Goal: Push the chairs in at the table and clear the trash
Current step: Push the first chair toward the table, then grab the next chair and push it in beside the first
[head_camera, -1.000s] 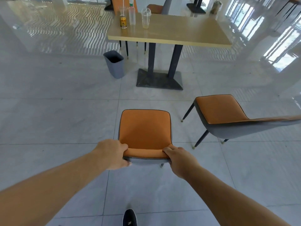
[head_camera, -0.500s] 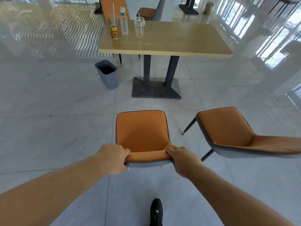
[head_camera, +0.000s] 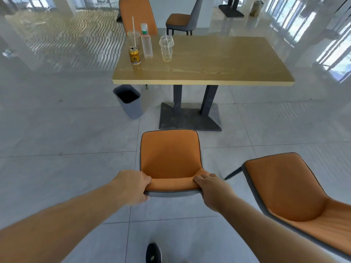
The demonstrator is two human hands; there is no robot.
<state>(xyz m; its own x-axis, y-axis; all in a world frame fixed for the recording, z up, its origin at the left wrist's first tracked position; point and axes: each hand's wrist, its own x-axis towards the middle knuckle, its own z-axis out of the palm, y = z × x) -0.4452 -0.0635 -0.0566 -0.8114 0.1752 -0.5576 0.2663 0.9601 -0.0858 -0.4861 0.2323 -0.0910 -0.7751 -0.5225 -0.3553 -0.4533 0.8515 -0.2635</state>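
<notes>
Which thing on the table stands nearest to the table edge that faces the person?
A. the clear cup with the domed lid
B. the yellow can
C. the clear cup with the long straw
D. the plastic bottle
B: the yellow can stands closer to the near edge of the table than the plastic bottle, the domed-lid cup or the cup with the long straw behind it.

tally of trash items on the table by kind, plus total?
Plastic cups with a straw: 2, one at the far edge, one lidded
Plastic bottle: 1
Can: 1
Total: 4, all at the left end of the table.
</notes>
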